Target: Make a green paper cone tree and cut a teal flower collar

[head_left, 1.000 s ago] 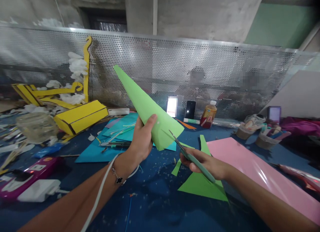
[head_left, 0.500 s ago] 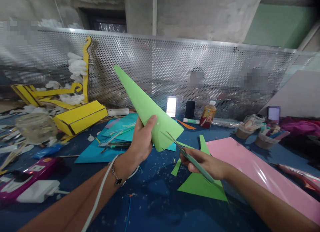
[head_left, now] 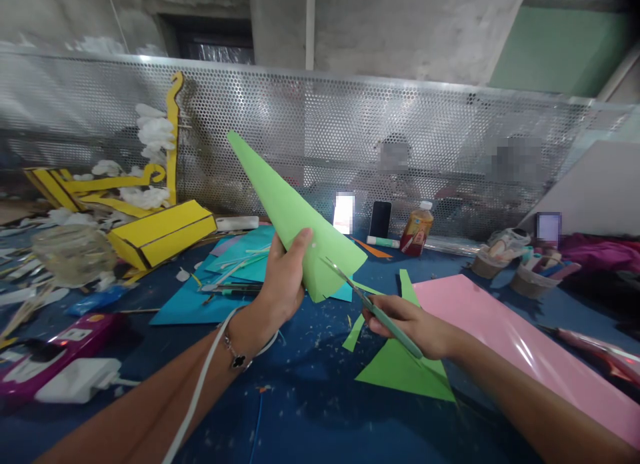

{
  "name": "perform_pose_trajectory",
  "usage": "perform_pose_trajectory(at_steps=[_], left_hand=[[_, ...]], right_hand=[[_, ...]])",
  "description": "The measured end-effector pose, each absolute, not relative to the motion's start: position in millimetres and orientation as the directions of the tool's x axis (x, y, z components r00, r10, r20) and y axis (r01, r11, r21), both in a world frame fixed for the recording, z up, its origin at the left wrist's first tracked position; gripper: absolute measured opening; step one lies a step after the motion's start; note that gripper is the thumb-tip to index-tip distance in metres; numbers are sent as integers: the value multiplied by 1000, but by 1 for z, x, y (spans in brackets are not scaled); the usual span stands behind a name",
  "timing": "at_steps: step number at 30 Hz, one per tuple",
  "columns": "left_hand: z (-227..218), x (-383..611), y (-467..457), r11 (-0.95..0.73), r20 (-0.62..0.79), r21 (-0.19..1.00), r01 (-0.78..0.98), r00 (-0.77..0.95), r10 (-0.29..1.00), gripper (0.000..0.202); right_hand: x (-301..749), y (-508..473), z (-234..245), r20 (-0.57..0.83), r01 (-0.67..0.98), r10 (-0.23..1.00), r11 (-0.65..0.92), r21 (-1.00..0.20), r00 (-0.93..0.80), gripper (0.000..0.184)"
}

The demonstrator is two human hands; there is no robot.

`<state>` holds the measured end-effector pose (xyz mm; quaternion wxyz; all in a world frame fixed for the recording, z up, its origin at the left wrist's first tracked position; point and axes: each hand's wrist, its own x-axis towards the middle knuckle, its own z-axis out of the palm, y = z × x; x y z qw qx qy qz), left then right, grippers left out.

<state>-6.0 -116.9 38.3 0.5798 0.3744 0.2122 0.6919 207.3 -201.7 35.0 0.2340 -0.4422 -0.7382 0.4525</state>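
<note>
A light green paper cone (head_left: 280,201) is tilted with its narrow tip up and to the left. My left hand (head_left: 287,277) grips it near the wide lower end, thumb on the front face. My right hand (head_left: 405,324) is closed round the handles of green-handled scissors (head_left: 397,332). Their blades lie across the lower edge of the cone; whether the edge sits between them is hard to make out. Beneath my right hand lie a green paper offcut (head_left: 407,371) and a small green scrap (head_left: 354,334).
Pink sheet (head_left: 495,317) lies at right, blue sheets (head_left: 190,304) at left. Behind stand a drink bottle (head_left: 417,229), a dark phone (head_left: 381,219) and a perforated metal panel (head_left: 340,131). Yellow box (head_left: 163,234), glass jar (head_left: 73,254) and purple power strip (head_left: 70,347) are left; cups of pens (head_left: 533,281) right.
The scissors have shifted slightly up and left, their blade tips further over the cone's lower part. My left hand and the cone have barely moved.
</note>
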Motion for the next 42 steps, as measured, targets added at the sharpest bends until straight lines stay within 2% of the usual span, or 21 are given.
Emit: perform_pose_trajectory(at_steps=[15, 21, 26, 28, 32, 35, 42], left_hand=[[41, -7, -120, -209, 259, 723, -659, -22, 966, 48], [38, -6, -114, -238, 287, 706, -667, -38, 957, 54], [43, -7, -112, -275, 284, 694, -665, -98, 954, 55], [46, -10, -111, -293, 280, 689, -662, -130, 951, 54], [50, -14, -110, -319, 278, 690, -649, -168, 946, 51], [48, -13, -111, -298, 264, 716, -631, -151, 953, 50], [46, -5, -122, -269, 272, 709, -652, -100, 957, 53]], right_hand=[[210, -198, 28, -46, 443, 859, 216, -870, -510, 53], [213, -194, 24, 3, 563, 883, 301, -770, -469, 53], [216, -195, 23, 2, 614, 894, 309, -726, -447, 52], [216, -197, 23, -9, 586, 890, 293, -756, -457, 55], [219, -196, 19, 29, 397, 853, 272, -876, -520, 56], [220, -195, 16, 55, 299, 828, 262, -918, -558, 53], [217, -201, 22, 33, 318, 824, 254, -913, -565, 54]])
